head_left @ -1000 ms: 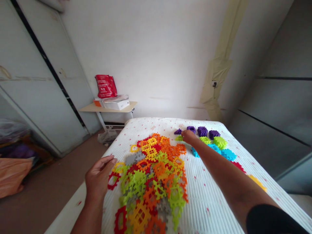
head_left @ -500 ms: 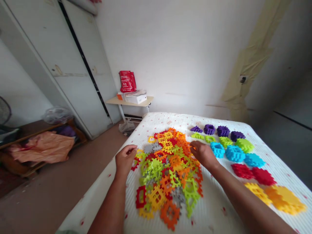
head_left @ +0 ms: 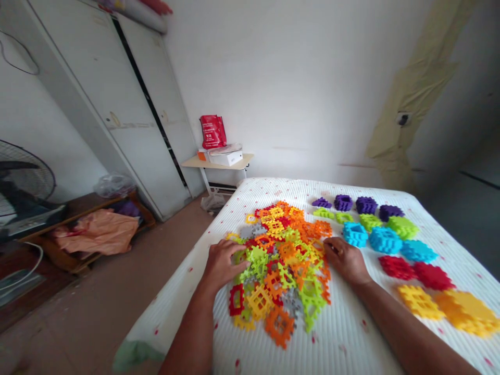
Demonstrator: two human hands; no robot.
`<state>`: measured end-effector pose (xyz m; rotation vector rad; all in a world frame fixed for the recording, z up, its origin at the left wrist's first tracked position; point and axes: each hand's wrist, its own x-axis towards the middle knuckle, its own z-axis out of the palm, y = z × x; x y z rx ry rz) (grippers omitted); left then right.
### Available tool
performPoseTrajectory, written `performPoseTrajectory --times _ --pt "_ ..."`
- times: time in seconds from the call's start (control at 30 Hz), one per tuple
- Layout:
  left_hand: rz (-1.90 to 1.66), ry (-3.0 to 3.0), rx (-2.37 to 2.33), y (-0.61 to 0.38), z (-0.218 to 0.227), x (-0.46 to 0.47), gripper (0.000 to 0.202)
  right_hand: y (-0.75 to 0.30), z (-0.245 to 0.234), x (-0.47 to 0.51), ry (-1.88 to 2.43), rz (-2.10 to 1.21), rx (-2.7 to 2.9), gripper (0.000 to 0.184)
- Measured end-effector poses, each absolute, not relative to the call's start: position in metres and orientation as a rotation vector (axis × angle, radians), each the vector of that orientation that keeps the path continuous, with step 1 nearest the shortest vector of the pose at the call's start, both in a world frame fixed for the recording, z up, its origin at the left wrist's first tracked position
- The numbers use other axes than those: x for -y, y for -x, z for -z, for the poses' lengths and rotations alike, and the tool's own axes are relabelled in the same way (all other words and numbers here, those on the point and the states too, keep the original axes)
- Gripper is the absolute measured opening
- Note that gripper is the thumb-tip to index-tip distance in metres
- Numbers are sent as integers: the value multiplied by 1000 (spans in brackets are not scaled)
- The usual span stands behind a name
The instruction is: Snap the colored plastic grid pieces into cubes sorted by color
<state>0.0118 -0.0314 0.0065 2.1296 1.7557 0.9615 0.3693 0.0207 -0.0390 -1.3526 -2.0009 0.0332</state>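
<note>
A loose heap of toothed plastic pieces [head_left: 258,255] in green, orange, yellow, red and grey is spread over the middle of the bed [head_left: 347,338], which is covered in white ribbed cloth dotted with red. The left hand [head_left: 224,263] is held open at the left edge of the heap, its thumb parted from the fingers; nothing is seen to be gripped by it. The right hand [head_left: 347,260] is placed at the right edge, fingers curled in beside yellow and orange pieces; whether one is pinched cannot be told. At the near end of the heap an orange piece [head_left: 271,323] is laid flat, and a red frame [head_left: 232,301] is seen at its near left. To the right of the heap, pieces are set out by colour in rows: purple stacks [head_left: 366,204] farthest off, then green stacks [head_left: 402,227], blue stacks [head_left: 385,240], two red stacks [head_left: 433,275] and, nearest, two yellow stacks [head_left: 466,311]. A black fan [head_left: 15,195] is partly shown at the far left.
</note>
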Motion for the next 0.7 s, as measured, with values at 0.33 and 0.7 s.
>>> performPoseTrajectory --times 0.33,0.7 --pt "-1060 -1978 -1670 -9 -2 24 39 -362 34 -18 1401 -73 2002 22" --pt "-1686 -1009 -1027 -16 -3 25 63 -358 28 -15 1494 -27 2024 19"
